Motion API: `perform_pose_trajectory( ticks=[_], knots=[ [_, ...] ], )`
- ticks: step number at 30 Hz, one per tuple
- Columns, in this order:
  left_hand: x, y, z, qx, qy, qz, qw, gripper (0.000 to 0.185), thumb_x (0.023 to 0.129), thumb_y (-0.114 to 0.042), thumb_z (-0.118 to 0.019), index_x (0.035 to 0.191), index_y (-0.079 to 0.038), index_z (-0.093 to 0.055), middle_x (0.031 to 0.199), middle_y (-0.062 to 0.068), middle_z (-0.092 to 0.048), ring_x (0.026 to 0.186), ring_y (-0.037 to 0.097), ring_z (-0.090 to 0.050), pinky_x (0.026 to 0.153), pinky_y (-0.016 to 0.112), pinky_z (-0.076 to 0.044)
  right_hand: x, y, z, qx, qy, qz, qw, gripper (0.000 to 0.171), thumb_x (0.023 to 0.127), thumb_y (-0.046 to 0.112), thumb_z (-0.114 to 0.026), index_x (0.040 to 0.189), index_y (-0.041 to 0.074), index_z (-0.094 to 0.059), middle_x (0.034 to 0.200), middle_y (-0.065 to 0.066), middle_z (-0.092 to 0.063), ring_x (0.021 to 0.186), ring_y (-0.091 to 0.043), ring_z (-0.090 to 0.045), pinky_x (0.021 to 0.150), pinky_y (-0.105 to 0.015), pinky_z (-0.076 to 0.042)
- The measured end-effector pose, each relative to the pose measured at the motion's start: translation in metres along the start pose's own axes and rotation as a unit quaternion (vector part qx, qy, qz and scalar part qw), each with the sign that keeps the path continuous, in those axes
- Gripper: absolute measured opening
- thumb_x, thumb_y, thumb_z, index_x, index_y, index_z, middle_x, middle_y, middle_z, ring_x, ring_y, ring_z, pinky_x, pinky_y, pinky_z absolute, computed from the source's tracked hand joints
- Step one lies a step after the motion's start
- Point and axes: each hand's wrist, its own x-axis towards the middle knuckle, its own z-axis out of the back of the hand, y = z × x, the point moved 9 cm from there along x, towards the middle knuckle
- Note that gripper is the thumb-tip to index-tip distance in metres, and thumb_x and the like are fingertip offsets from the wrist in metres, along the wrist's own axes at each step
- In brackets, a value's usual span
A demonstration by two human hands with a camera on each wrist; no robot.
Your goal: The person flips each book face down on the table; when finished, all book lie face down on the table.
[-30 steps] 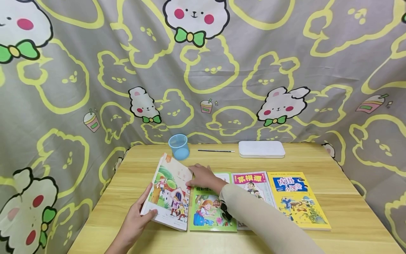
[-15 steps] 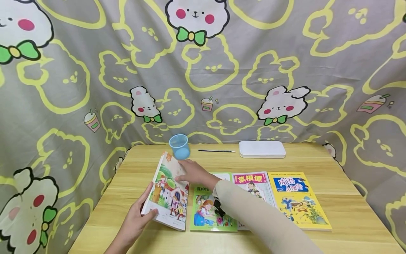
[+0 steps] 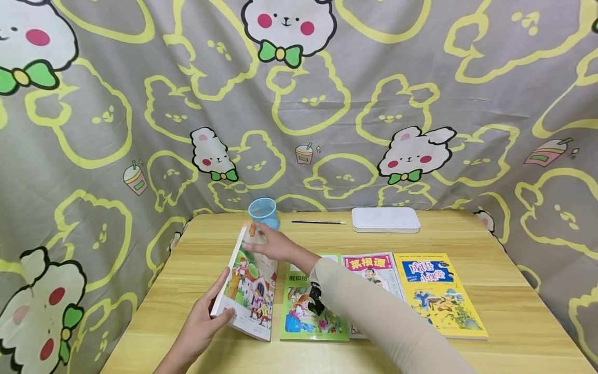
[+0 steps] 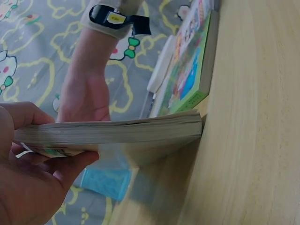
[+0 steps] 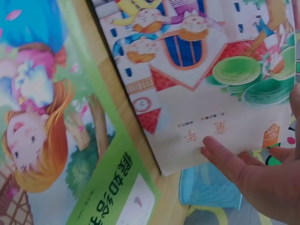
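A picture book [image 3: 249, 291] with a house and children on its cover stands tilted, its left edge lifted off the wooden table [image 3: 490, 244]. My left hand [image 3: 205, 317] grips that book's lower left edge, thumb on the cover and fingers underneath [image 4: 33, 178]. My right hand [image 3: 268, 244] lies with straight fingers on the top of the cover [image 5: 201, 70], near its upper corner; the thumb [image 5: 222, 157] rests on the pale title area. The book's page edge [image 4: 117, 133] faces the left wrist camera.
Three more books lie flat in a row: a green one [image 3: 303, 311], a pink-titled one [image 3: 374, 272] and a yellow one [image 3: 436, 296]. A blue cup [image 3: 263, 214], a thin pen [image 3: 318, 222] and a white case [image 3: 385, 219] sit at the back. Patterned cloth [image 3: 327, 104] surrounds the table.
My right hand has slid up and left along the cover to its top corner. The book has tipped up more steeply; the left hand keeps its hold.
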Motion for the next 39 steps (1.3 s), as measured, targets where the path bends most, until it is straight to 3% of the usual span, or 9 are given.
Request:
perform_pose_trajectory(
  ticks=[5, 8, 14, 21, 30, 39],
  knots=[
    [0.000, -0.003, -0.004, 0.004, 0.009, -0.006, 0.9999, 0.091, 0.091, 0.014, -0.059, 0.166, -0.015, -0.017, 0.166, 0.029, -0.021, 0.137, 0.049, -0.043, 0.095, 0.027, -0.056, 0.000, 0.002, 0.000, 0.061, 0.007, -0.011, 0.998, 0.090, 0.097, 0.052, -0.067, 0.167, 0.031, -0.014, 0.167, -0.019, -0.029, 0.126, -0.040, -0.060, 0.085, -0.048, -0.062],
    [0.000, -0.004, -0.006, 0.003, 0.009, -0.010, 0.9999, 0.091, 0.090, 0.015, -0.060, 0.166, -0.016, -0.019, 0.167, 0.027, -0.019, 0.140, 0.050, -0.038, 0.097, 0.025, -0.053, 0.000, 0.005, 0.001, 0.084, 0.006, -0.016, 0.996, 0.091, 0.096, 0.049, -0.070, 0.167, 0.033, -0.014, 0.167, -0.019, -0.028, 0.123, -0.039, -0.062, 0.081, -0.047, -0.063],
    [0.000, -0.005, -0.008, 0.005, 0.007, -0.004, 0.9999, 0.091, 0.090, 0.014, -0.061, 0.166, -0.018, -0.022, 0.168, 0.026, -0.019, 0.142, 0.048, -0.034, 0.099, 0.025, -0.051, -0.001, 0.010, 0.003, 0.112, 0.005, -0.025, 0.993, 0.093, 0.095, 0.042, -0.074, 0.167, 0.030, -0.017, 0.165, -0.020, -0.029, 0.120, -0.037, -0.065, 0.084, -0.049, -0.063],
    [-0.001, -0.008, -0.004, 0.022, -0.003, -0.015, 0.9996, 0.091, 0.088, 0.015, -0.062, 0.165, -0.018, -0.026, 0.166, 0.028, -0.021, 0.140, 0.052, -0.037, 0.098, 0.027, -0.052, 0.000, 0.013, 0.002, 0.126, 0.008, -0.032, 0.992, 0.092, 0.095, 0.039, -0.075, 0.166, 0.031, -0.018, 0.166, -0.017, -0.030, 0.132, -0.041, -0.057, 0.084, -0.047, -0.063],
    [-0.004, -0.014, 0.003, 0.052, -0.002, -0.040, 0.9978, 0.088, 0.088, 0.015, -0.061, 0.164, -0.016, -0.029, 0.166, 0.029, -0.020, 0.140, 0.054, -0.034, 0.099, 0.033, -0.053, 0.003, 0.023, -0.006, 0.191, 0.016, -0.028, 0.981, 0.094, 0.095, 0.024, -0.077, 0.167, 0.022, -0.016, 0.167, -0.022, -0.026, 0.113, -0.037, -0.069, 0.094, -0.050, -0.059],
    [-0.008, -0.022, 0.012, 0.102, 0.003, -0.072, 0.9922, 0.087, 0.088, 0.016, -0.061, 0.163, -0.014, -0.030, 0.170, 0.016, -0.016, 0.144, 0.050, -0.027, 0.101, 0.035, -0.049, 0.010, 0.029, -0.019, 0.263, 0.031, -0.017, 0.964, 0.091, 0.096, 0.014, -0.073, 0.166, 0.020, -0.015, 0.170, -0.021, -0.016, 0.134, -0.039, -0.056, 0.106, -0.047, -0.052]
  ],
)
